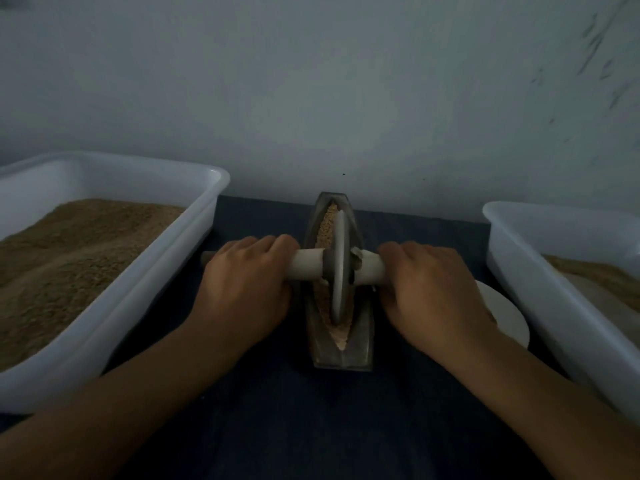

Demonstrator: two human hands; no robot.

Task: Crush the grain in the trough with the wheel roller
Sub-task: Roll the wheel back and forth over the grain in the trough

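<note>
Both hands (247, 282) on grey wheel roller (338, 268)

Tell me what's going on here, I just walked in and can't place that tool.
A person is crushing grain in a narrow trough with a wheel roller. The left hand and right hand each grip one end of its handle, with the wheel standing in the trough. A white tub of grain sits on the left, another tub on the right.

White tubs (104, 174), tan grain (325, 226), grey wheel (337, 268).
</note>
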